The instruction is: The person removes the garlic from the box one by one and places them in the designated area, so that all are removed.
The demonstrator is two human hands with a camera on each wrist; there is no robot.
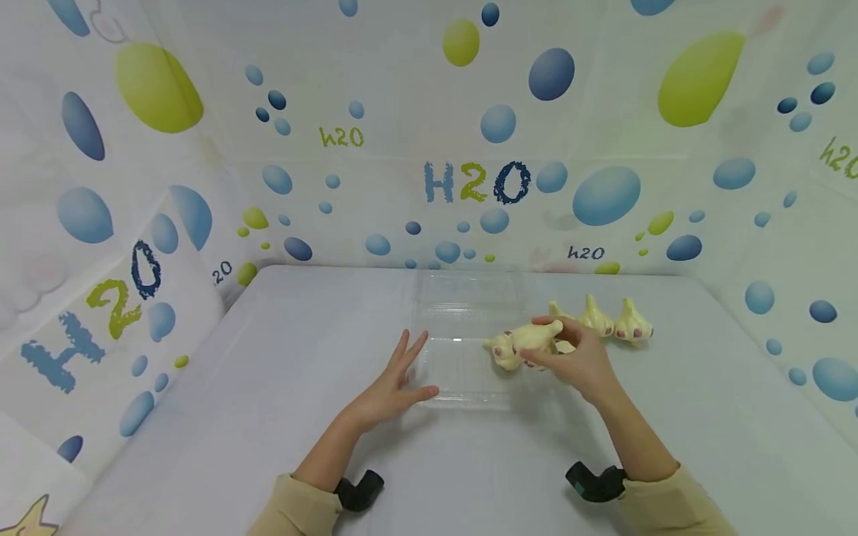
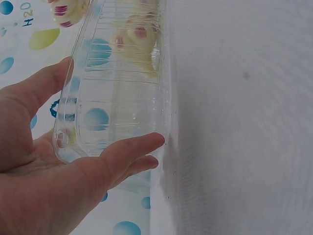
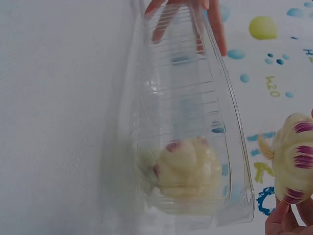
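Observation:
A clear plastic clamshell container [image 1: 462,372] lies on the table with its lid folded back. Inside its right part sits a garlic bulb [image 1: 503,353], whitish with purple streaks, seen through the wall in the right wrist view. My right hand [image 1: 579,361] pinches another garlic bulb [image 3: 296,159] between thumb and fingers, above the container's right side. On the container's left side, my left hand [image 1: 385,394] is spread, thumb at the front wall and fingers along the side. The left wrist view shows its straight fingers at the container's end.
Right of the container, several more garlic bulbs [image 1: 632,324] stand in a row on the white table [image 1: 302,342], one partly hidden by my right hand. A curtain [image 1: 389,186] with blue and green drops hangs behind and along the sides.

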